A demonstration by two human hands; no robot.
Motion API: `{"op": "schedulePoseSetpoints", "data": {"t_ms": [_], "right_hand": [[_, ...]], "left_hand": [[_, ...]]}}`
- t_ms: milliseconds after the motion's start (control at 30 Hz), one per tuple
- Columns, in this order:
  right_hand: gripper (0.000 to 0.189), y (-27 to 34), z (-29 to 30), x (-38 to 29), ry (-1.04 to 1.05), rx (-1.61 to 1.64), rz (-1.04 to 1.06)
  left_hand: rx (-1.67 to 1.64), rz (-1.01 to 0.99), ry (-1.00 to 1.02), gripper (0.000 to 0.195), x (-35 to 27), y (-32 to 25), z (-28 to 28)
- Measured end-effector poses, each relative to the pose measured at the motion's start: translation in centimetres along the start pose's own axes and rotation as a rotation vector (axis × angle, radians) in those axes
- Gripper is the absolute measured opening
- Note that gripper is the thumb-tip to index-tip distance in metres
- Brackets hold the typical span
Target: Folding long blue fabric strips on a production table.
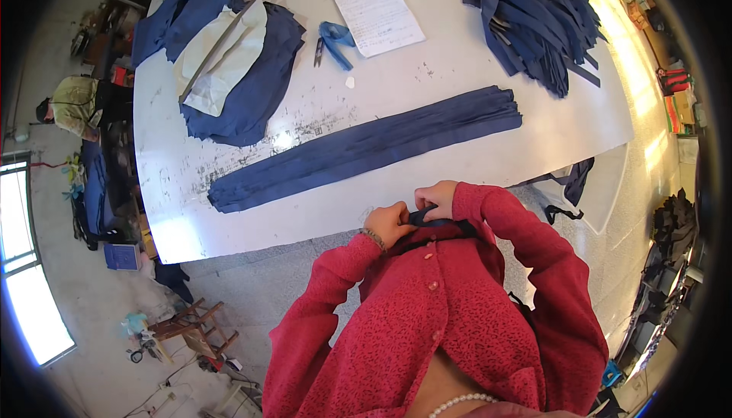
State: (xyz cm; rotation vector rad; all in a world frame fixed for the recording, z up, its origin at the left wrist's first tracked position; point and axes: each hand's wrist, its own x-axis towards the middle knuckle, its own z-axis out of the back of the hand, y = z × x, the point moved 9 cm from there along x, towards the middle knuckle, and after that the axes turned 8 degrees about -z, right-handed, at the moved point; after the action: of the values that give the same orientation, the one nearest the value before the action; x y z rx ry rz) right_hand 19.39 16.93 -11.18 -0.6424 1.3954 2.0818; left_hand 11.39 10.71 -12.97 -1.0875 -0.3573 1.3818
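Observation:
My left hand (390, 224), with a beaded bracelet at the wrist, is at my waist by the table's front edge. Its fingers pinch one end of a small dark navy fabric piece (422, 217). My right hand (439, 196) grips the same piece from the other side; much of the cloth is hidden by my fingers and jacket. Just beyond my hands, a long stack of navy fabric strips (366, 146) lies slantwise across the white table (320, 220).
Navy cut fabric (280, 69) and cream paper (251, 46) lie at the left under a long ruler (229, 34). Thread snips (318, 53), a blue strip (337, 34) and a handwritten sheet (380, 17) are farther back. Bundled navy strips (532, 23) occupy the far right. A person (74, 103) stands beyond the left edge.

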Motion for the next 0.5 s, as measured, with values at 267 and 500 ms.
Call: {"op": "schedulePoseSetpoints", "data": {"t_ms": [267,500], "right_hand": [[0.027,-2.3,1.0,0.2,-0.099,-0.046,-0.001],[0.019,-0.8,4.5,-0.7,-0.498,-0.013,0.134]], "left_hand": [[-0.628,0.123,-0.042,0.029,-0.4,1.0,-1.4],[-0.596,0.02,-0.245,0.023,0.6,1.8,-0.6]]}}
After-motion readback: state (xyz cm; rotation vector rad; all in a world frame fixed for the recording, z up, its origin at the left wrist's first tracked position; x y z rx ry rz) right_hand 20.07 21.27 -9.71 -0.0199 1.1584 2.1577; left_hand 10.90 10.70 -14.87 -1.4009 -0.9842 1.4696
